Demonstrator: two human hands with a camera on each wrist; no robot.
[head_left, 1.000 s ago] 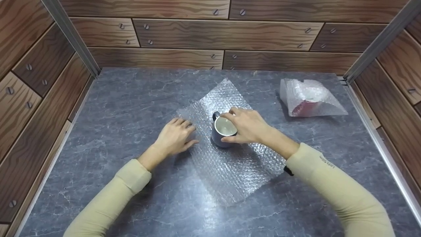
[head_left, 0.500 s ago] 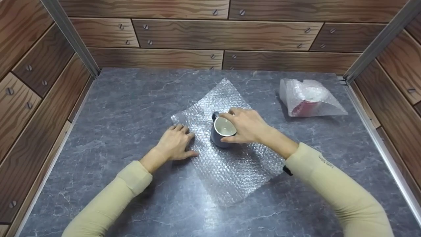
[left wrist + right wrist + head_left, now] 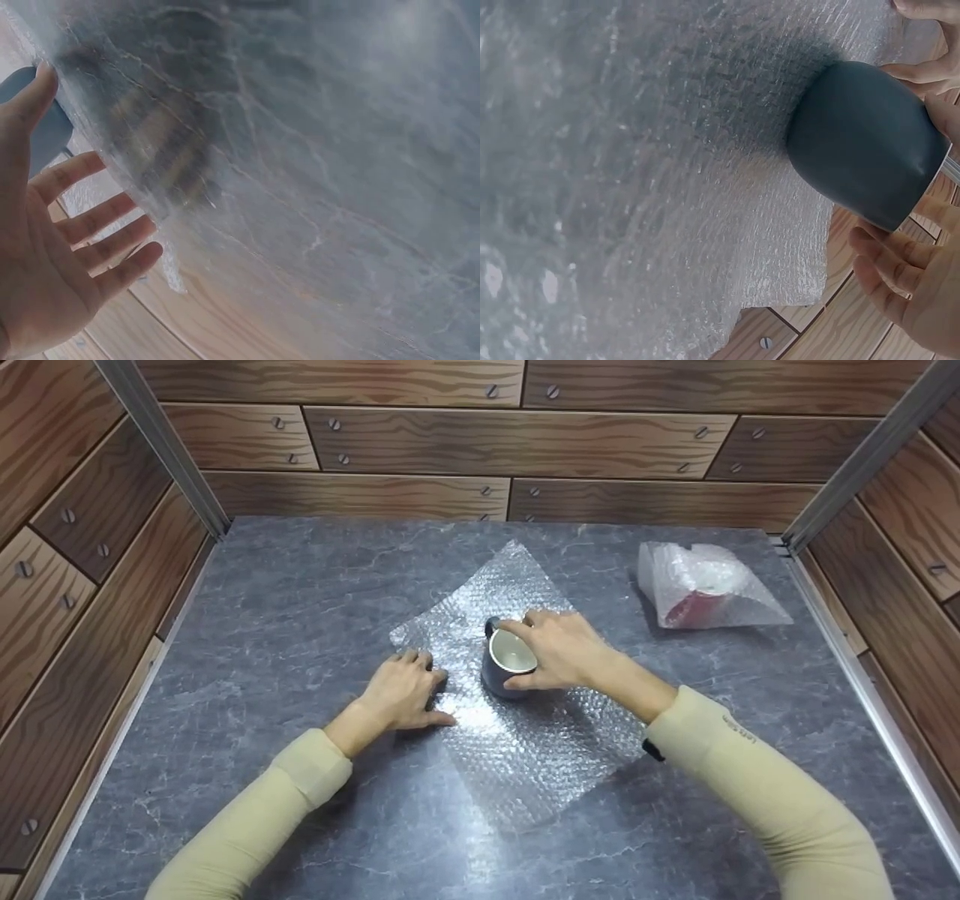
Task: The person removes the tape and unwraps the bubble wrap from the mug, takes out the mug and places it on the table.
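A dark blue-grey mug [image 3: 496, 676] with a pale inside stands on a sheet of bubble wrap [image 3: 525, 765] laid cornerwise on the table. My right hand [image 3: 562, 649] grips the mug near its rim from the right, thumb on the near side. The mug's handle [image 3: 491, 626] points to the back left. In the right wrist view the mug's smooth side [image 3: 862, 142] rests against the wrap. My left hand [image 3: 401, 690] lies at the sheet's left edge, fingers spread and touching it. The left wrist view shows these fingers [image 3: 112, 217] extended, with nothing held.
A bubble-wrapped package [image 3: 720, 577] with something red inside sits at the back right of the grey marbled table [image 3: 300, 577]. Wood-patterned walls [image 3: 517, 442] and metal posts [image 3: 172, 450] enclose the table at the back and sides.
My left hand has slid a little toward me along the sheet's left edge. The sheet's left corner has spread out leftward. My right hand and the mug have barely moved.
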